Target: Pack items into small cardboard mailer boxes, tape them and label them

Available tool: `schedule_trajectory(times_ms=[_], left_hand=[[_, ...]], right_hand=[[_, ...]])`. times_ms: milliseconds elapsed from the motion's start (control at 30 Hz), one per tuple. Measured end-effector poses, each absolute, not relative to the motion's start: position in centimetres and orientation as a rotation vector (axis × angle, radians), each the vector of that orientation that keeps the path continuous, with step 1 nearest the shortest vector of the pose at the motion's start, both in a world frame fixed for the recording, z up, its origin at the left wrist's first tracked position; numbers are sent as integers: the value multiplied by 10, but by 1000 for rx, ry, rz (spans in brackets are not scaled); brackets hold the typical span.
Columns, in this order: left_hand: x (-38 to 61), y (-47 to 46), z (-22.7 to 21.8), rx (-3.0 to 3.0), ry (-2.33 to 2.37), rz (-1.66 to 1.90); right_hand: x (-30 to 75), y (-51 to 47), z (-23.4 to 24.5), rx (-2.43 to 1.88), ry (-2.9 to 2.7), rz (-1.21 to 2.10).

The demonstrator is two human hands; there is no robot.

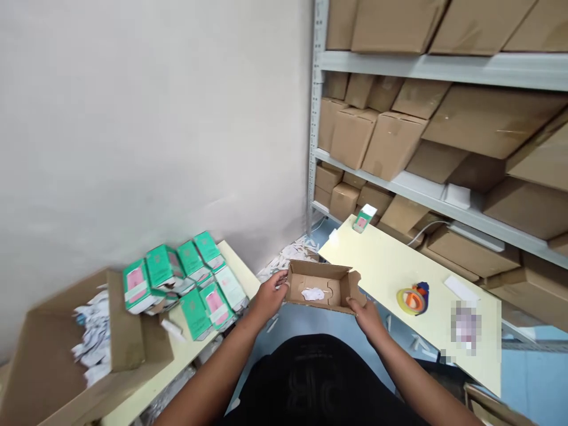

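Left hand [270,297], right hand [367,317] grasping open box [318,270] at either end; tilting could spill white scrap [313,294]

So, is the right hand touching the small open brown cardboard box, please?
Touching: the head view shows the right hand gripping the box at its right end.

- Open box [317,271]: matt brown cardboard.
- Counter [381,260] right of the box: smooth, pale, plain surface.
- Green cartons [187,257] left of the box: smooth printed card.
- Shelf [444,67] beyond the box: smooth grey metal.
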State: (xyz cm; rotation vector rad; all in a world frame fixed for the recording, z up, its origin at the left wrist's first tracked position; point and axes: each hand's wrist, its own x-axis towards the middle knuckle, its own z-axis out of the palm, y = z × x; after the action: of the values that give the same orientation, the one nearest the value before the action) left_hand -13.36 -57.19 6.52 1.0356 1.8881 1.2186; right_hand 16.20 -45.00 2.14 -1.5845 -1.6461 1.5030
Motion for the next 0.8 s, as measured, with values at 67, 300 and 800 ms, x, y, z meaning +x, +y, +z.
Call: schedule_trajectory(times_ms=[67, 300, 800], left_hand=[[-118, -538, 64, 1066, 1852, 1201], [-78, -436, 59, 1204, 1658, 1139], [-81, -206, -23, 1216, 1416, 892]], right_hand=[[183, -433, 16, -1580, -1465, 1557], [231, -382, 0, -1604, -1070, 1511], [219, -257, -24, -1682, -649, 1396]])
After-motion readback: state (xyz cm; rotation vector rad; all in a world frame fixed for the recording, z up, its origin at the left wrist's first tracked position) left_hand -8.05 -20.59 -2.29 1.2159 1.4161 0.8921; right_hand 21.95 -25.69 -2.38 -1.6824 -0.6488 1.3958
